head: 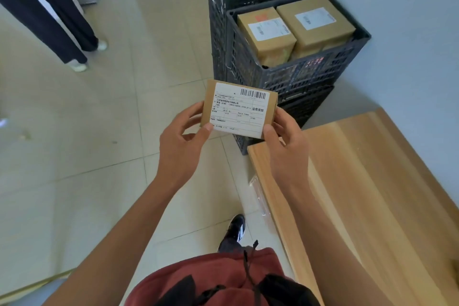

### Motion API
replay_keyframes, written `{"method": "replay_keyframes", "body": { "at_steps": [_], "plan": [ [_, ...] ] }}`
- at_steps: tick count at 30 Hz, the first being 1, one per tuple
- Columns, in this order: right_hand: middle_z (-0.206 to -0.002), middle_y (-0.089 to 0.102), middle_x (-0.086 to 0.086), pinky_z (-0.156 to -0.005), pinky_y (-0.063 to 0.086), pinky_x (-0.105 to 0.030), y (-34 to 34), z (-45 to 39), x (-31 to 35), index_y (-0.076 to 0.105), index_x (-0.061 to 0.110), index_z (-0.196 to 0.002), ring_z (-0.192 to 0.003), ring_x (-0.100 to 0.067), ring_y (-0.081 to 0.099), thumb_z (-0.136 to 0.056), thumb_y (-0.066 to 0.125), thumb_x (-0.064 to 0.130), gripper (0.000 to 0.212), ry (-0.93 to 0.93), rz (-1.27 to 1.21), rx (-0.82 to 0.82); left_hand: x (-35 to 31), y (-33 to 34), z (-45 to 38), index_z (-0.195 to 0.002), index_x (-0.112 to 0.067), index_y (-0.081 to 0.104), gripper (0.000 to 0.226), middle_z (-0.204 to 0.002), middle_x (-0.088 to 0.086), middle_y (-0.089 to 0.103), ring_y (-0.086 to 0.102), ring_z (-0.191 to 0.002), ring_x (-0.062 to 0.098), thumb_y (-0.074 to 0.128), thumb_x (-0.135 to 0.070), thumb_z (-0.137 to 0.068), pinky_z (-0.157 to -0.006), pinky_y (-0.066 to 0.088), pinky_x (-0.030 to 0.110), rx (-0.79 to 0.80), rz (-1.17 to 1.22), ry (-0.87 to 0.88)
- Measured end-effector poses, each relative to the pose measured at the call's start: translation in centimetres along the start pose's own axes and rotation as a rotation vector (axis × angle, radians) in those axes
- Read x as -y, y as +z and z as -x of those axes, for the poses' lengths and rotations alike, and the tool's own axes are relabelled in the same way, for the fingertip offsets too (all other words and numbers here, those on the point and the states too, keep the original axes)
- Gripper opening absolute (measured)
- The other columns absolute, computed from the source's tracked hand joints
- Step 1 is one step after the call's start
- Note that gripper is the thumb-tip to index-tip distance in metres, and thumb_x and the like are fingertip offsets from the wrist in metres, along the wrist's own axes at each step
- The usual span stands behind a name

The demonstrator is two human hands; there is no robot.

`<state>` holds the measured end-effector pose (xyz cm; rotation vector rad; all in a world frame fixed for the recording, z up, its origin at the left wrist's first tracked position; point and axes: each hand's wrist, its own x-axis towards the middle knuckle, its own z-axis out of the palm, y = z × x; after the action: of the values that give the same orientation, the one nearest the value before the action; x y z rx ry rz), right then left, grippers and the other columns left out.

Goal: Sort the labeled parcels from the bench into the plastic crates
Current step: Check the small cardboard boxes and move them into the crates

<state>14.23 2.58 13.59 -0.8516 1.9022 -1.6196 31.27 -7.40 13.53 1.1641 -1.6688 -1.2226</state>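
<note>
A small brown cardboard parcel with a white barcode label faces up at me, held in the air over the tiled floor. My left hand pinches its left edge, thumb on the lower left corner. My right hand pinches its right edge, thumb on the lower right corner. Just beyond stands a stack of dark plastic crates; the near crate holds two large labeled brown boxes. The far crate holds smaller parcels. The wooden bench lies to my right.
Another person's dark-trousered legs stand on the tiled floor at the upper left. A pale wall runs behind the crates and bench on the right. My dark shoe is on the floor beside the bench edge.
</note>
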Motion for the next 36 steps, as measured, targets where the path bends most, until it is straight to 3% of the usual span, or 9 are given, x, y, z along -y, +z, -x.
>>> {"method": "replay_keyframes", "body": {
  "at_steps": [3, 7, 13, 19, 23, 26, 30, 33, 36],
  "plan": [
    [-0.128, 0.071, 0.013, -0.101, 0.056, -0.03, 1.1, -4.6, -0.1, 0.061, 0.019, -0.142, -0.12, -0.001, 0.065, -0.101, 0.061, 0.009, 0.042, -0.003, -0.01, 0.029, 0.0, 0.6, -4.0, -0.141, -0.024, 0.062, 0.045, -0.13, -0.016, 0.07, 0.066, -0.119, 0.007, 0.068, -0.012, -0.099, -0.09, 0.057, 0.021, -0.02, -0.019, 0.005],
    [-0.126, 0.071, 0.014, -0.098, 0.054, -0.021, 2.7, -9.0, 0.6, 0.063, 0.025, -0.138, -0.119, -0.001, 0.065, -0.102, 0.062, 0.011, 0.038, 0.009, -0.026, 0.068, -0.1, 1.0, -8.1, -0.141, -0.026, 0.062, 0.044, -0.13, -0.019, 0.069, 0.065, -0.119, 0.006, 0.067, -0.013, -0.1, -0.091, 0.056, 0.022, -0.044, -0.02, -0.031],
    [-0.127, 0.071, 0.014, -0.098, 0.054, -0.021, 6.1, -16.4, 0.7, 0.062, 0.027, -0.137, -0.118, 0.001, 0.065, -0.102, 0.061, 0.009, 0.04, 0.033, -0.002, 0.11, 0.9, 0.8, -15.8, -0.141, -0.028, 0.062, 0.043, -0.129, -0.022, 0.069, 0.065, -0.12, 0.004, 0.066, -0.014, -0.1, -0.092, 0.055, 0.018, -0.03, -0.012, -0.052],
    [-0.128, 0.07, 0.015, -0.098, 0.054, -0.02, 11.9, -24.2, 1.3, 0.061, 0.03, -0.136, -0.116, 0.005, 0.064, -0.102, 0.062, 0.009, 0.04, 0.036, 0.049, 0.11, 2.9, -1.0, -25.8, -0.142, -0.029, 0.061, 0.044, -0.131, -0.024, 0.068, 0.065, -0.122, 0.005, 0.066, -0.016, -0.101, -0.101, 0.053, 0.025, 0.031, 0.009, -0.063],
    [-0.129, 0.069, 0.016, -0.093, 0.05, -0.01, 16.3, -29.4, 2.3, 0.06, 0.025, -0.142, -0.117, 0.008, 0.062, -0.103, 0.06, 0.008, 0.043, 0.053, 0.1, 0.124, 3.8, -2.8, -33.4, -0.144, -0.028, 0.06, 0.045, -0.133, -0.022, 0.067, 0.064, -0.122, 0.005, 0.065, -0.014, -0.101, -0.106, 0.052, 0.031, 0.069, -0.014, -0.067],
    [-0.127, 0.068, 0.02, -0.091, 0.049, -0.007, 18.9, -32.9, 3.2, 0.059, 0.027, -0.141, -0.115, 0.01, 0.062, -0.103, 0.059, 0.008, 0.043, 0.06, 0.098, 0.092, 4.0, -3.6, -38.7, -0.144, -0.028, 0.059, 0.045, -0.133, -0.023, 0.067, 0.064, -0.12, 0.002, 0.065, -0.014, -0.102, -0.105, 0.053, 0.027, 0.109, -0.034, -0.039],
    [-0.128, 0.068, 0.018, -0.101, 0.055, -0.024, 21.3, -36.7, 3.6, 0.058, 0.034, -0.138, -0.119, 0.005, 0.063, -0.104, 0.06, 0.01, 0.042, 0.095, 0.07, 0.052, 4.3, -3.7, -44.3, -0.144, -0.03, 0.06, 0.046, -0.133, -0.022, 0.067, 0.064, -0.12, 0.002, 0.065, -0.013, -0.101, -0.1, 0.052, 0.022, 0.149, -0.027, -0.038],
    [-0.128, 0.068, 0.017, -0.095, 0.054, -0.016, 22.6, -40.4, 3.4, 0.059, 0.03, -0.14, -0.116, 0.007, 0.063, -0.104, 0.059, 0.009, 0.042, 0.097, 0.085, 0.041, 4.6, -3.2, -48.5, -0.144, -0.03, 0.06, 0.046, -0.132, -0.021, 0.067, 0.064, -0.118, 0.0, 0.066, -0.014, -0.101, -0.095, 0.052, 0.013, 0.168, -0.032, -0.044],
    [-0.13, 0.068, 0.017, -0.087, 0.052, -0.009, 23.7, -44.5, 2.8, 0.057, 0.027, -0.145, -0.116, 0.009, 0.062, -0.104, 0.058, 0.009, 0.045, 0.107, 0.101, 0.018, 4.8, -2.1, -53.1, -0.143, -0.031, 0.061, 0.047, -0.132, -0.018, 0.068, 0.065, -0.118, 0.002, 0.067, -0.013, -0.1, -0.096, 0.053, 0.016, 0.178, -0.031, -0.052]
  ]
}}
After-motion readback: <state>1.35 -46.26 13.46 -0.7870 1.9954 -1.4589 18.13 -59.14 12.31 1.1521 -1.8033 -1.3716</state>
